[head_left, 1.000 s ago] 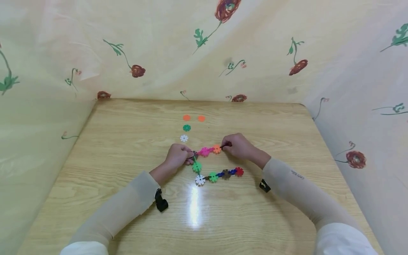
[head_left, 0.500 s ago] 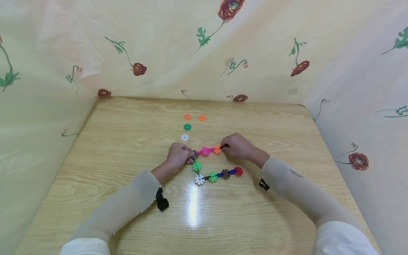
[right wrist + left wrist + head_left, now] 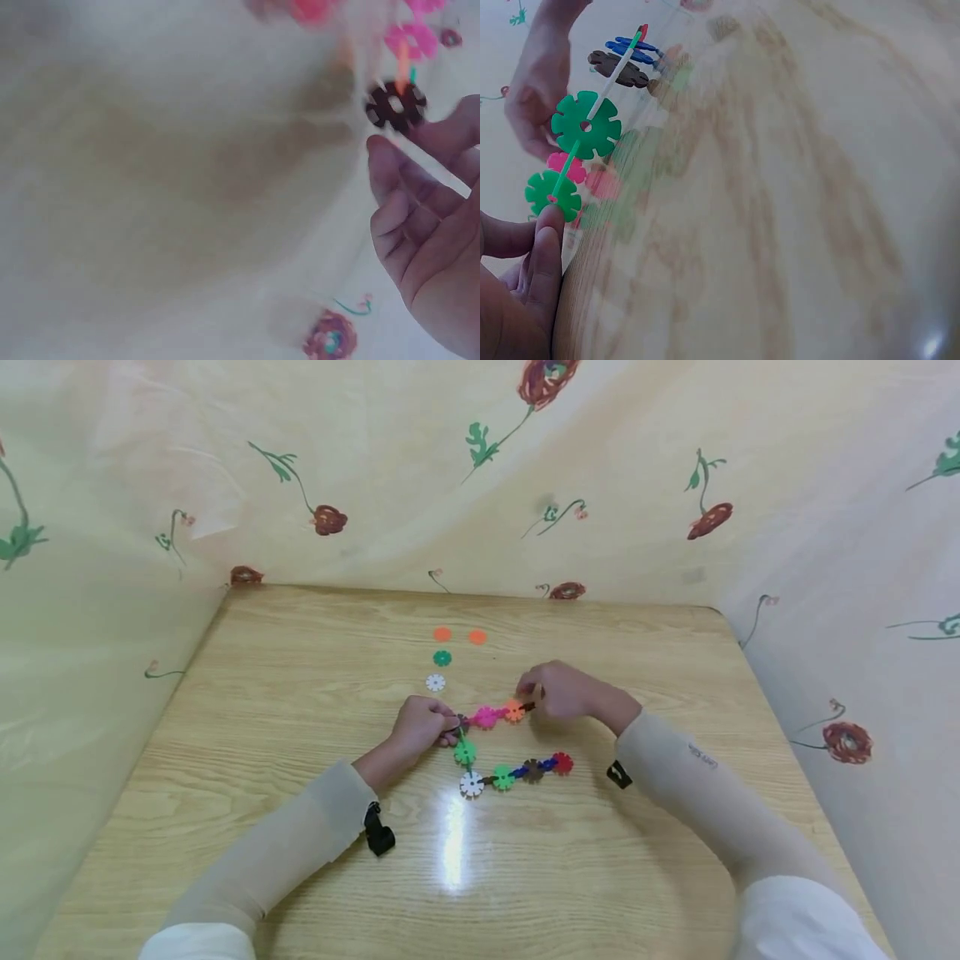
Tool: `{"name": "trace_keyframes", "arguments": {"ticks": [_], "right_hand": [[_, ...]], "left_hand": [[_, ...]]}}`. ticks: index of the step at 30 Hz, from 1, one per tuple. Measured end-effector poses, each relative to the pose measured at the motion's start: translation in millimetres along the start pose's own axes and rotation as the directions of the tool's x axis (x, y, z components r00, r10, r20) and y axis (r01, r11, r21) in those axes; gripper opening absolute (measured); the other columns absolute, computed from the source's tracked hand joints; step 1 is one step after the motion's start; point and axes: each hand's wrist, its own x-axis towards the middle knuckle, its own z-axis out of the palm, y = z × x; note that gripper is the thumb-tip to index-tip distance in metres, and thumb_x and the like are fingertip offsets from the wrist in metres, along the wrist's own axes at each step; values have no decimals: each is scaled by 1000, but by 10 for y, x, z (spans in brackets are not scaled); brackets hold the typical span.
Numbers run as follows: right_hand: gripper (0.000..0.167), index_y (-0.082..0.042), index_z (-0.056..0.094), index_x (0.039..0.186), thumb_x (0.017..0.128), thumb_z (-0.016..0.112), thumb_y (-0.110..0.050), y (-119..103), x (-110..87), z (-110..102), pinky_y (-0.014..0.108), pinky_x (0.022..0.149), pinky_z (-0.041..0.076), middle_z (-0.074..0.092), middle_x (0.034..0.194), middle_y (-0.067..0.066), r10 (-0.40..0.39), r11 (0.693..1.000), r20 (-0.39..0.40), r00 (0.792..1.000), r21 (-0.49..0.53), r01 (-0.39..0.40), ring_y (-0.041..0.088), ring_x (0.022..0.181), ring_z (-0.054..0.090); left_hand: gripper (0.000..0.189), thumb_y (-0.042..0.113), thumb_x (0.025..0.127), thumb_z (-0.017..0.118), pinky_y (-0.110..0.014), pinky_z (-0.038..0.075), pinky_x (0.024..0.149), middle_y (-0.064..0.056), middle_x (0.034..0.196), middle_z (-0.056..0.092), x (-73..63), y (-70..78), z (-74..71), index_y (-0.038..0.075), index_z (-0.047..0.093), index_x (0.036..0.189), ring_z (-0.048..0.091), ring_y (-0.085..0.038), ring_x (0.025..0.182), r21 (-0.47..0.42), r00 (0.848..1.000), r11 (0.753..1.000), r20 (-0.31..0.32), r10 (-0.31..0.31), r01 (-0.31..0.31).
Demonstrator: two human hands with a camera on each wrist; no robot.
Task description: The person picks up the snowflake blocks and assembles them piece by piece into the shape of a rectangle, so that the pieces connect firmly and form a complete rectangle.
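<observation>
A chain of notched plastic snowflake discs lies on the table in a sideways U, with a white disc (image 3: 472,785) at its near corner and a red disc (image 3: 562,763) ending the near row. At the far corner my left hand (image 3: 422,727) pinches the chain, its fingertips against a green disc (image 3: 553,196). Pink discs (image 3: 486,718) and an orange disc (image 3: 513,711) run right from there to a dark brown disc (image 3: 396,105). My right hand (image 3: 562,690) is at that brown disc, thumb right at its edge, index finger held apart below it.
Beyond the left hand, loose pieces lie on the wooden table (image 3: 300,643): a white disc (image 3: 435,682), a green disc (image 3: 442,657) and two orange discs (image 3: 442,634). A flowered cloth (image 3: 375,468) hangs behind and along both sides.
My right hand has lifted slightly away from the brown disc, and its fingers have parted, so more of the disc shows. The left hand keeps its pinch in place.
</observation>
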Motion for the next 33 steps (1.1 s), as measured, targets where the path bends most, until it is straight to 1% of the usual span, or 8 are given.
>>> {"name": "trace_keyframes", "arguments": {"ticks": [3,11,15,18,23,27,30,33], "right_hand": [[36,0,70,120,89,52,6,9,204,-128,48,90,54,69,113,15,60,998,-16,998,32,-59,31,105,64],[40,-4,55,141,102,52,-6,13,1000,-201,47,107,44,60,135,18,109,985,-5,994,-133,-108,34,125,56],[47,-10,50,147,101,56,-5,9,1205,-194,48,111,39,52,143,17,147,969,-2,989,-202,-144,34,133,46],[40,-11,57,141,101,60,-9,-17,1307,-184,45,104,45,54,135,15,146,963,12,989,-229,-140,30,123,50],[26,-6,61,122,98,64,-16,6,1315,-175,41,90,49,58,116,12,186,971,10,982,-156,-183,26,102,53],[23,-4,61,114,94,66,-14,125,1209,-186,42,85,50,63,109,12,199,979,2,980,-37,-199,27,97,57],[21,-2,64,112,93,64,-10,255,1009,-205,41,84,52,65,105,12,189,978,-36,981,96,-185,25,93,60],[20,0,68,112,96,59,-8,348,697,-211,39,76,53,67,93,14,210,947,-88,974,264,-181,23,79,60]], "left_hand": [[6,-1,91,71,-20,54,52,-16,79,72,4,-10,10,-6,72,93,67,-15,57,17,1000,1000,-5,10,-10],[7,-2,91,70,-20,54,51,-17,81,71,-18,12,-3,-7,70,96,66,-14,56,-5,1000,1000,4,-3,3],[8,-1,92,69,-20,54,51,-16,82,71,-24,20,4,-7,70,96,67,-14,57,-5,1000,1000,21,-2,2],[7,-1,92,69,-21,54,51,-16,82,71,-22,13,-21,-6,70,95,67,-15,58,6,1000,1000,19,-10,10],[6,0,92,69,-20,54,50,-15,81,71,3,-20,-12,-5,71,94,67,-15,58,22,1000,1000,4,-9,8],[6,0,92,69,-21,54,52,-16,82,71,-5,-18,-4,-6,71,95,67,-16,59,21,1000,1000,13,-9,9],[6,-1,92,69,-22,55,53,-16,82,71,-18,-11,3,-6,71,95,68,-17,60,24,1000,1000,17,-12,12],[6,0,91,70,-23,56,54,-16,81,71,-14,-8,1,-5,71,95,69,-17,60,22,1000,1000,18,-9,9]]}}
